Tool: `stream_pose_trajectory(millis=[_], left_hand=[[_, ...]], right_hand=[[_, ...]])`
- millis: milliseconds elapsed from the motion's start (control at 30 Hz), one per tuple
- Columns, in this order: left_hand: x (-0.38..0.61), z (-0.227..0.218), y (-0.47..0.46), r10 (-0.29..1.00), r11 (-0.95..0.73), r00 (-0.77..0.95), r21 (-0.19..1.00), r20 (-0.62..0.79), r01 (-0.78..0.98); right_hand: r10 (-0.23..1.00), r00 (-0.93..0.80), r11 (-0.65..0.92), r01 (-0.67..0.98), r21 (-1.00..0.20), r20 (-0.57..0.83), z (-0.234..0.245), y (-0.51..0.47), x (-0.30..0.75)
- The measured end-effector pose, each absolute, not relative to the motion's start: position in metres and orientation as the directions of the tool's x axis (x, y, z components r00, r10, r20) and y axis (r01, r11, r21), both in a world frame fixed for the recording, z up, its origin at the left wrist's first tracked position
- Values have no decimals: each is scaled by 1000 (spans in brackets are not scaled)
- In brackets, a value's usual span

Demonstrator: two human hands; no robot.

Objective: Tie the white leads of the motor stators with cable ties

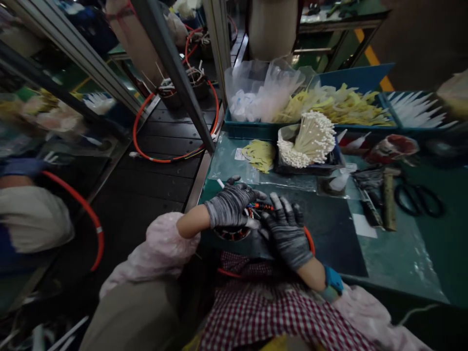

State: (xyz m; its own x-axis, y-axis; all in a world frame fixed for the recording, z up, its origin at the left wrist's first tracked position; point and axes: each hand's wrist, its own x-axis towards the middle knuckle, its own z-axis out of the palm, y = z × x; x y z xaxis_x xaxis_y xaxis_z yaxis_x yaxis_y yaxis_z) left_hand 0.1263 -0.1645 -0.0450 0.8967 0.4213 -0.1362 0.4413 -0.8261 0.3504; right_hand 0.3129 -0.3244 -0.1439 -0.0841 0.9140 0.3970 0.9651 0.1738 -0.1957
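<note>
My left hand (232,204), in a grey striped knit glove, bends over a round wound part (231,235) that looks like a motor stator. Its thumb and fingers close around a bundle of thin coloured wires (252,211). My right hand (287,231), gloved alike, lies just to the right with its fingers stretched out and somewhat apart. Its fingertips are beside an orange-and-black banded piece (263,206) on the wires. An orange cable (310,240) passes beneath the right hand. Much of the round part is hidden by the left hand.
Bins at the back hold yellow strips (343,105) and white pointed sleeves (417,109). In front stand white-tipped sticks (310,141) in a tray and a yellow strip pile (259,155). A hammer (389,200) and scissors (419,199) lie right. Another person's gloved hand (22,166) is left.
</note>
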Motion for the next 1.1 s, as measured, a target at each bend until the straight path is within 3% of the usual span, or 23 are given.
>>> stream_pose_trajectory(millis=[100, 233, 333, 400, 467, 533, 633, 700, 800, 900, 1033, 1100], left_hand=[[115, -42, -172, 446, -849, 895, 306, -19, 430], [103, -52, -210, 392, -908, 888, 257, 238, 332], [110, -69, -237, 368, -928, 854, 201, 367, 313], [118, -75, -243, 420, -904, 818, 259, 394, 340], [124, -72, -237, 483, -853, 803, 395, 349, 341], [128, -63, -226, 503, -791, 824, 524, 262, 316], [130, -50, -212, 452, -750, 877, 601, 162, 276], [128, -48, -211, 447, -763, 880, 582, 160, 281], [123, -48, -221, 531, -793, 788, 510, 313, 332], [120, -50, -241, 509, -855, 723, 374, 468, 359], [131, -60, -268, 486, -867, 702, 184, 520, 464], [140, -71, -279, 509, -834, 675, 112, 534, 540]], right_hand=[[932, -105, 227, 916, -332, 346, -140, -337, 323], [922, -143, 355, 683, -638, 360, -111, -358, 350], [949, -154, 314, 532, -786, 275, -89, -362, 363], [950, -104, 302, 548, -780, 294, -79, -360, 366], [914, -70, 354, 620, -700, 400, -72, -356, 366], [853, -152, 466, 651, -599, 499, -64, -352, 365], [861, -281, 506, 555, -660, 424, -52, -346, 360], [888, -295, 458, 484, -746, 353, -47, -343, 358], [866, -275, 499, 427, -754, 418, -48, -342, 357], [861, -129, 489, 475, -731, 492, -55, -343, 356], [838, -36, 480, 526, -703, 545, -65, -341, 348], [848, 96, 417, 487, -767, 522, -70, -335, 338]])
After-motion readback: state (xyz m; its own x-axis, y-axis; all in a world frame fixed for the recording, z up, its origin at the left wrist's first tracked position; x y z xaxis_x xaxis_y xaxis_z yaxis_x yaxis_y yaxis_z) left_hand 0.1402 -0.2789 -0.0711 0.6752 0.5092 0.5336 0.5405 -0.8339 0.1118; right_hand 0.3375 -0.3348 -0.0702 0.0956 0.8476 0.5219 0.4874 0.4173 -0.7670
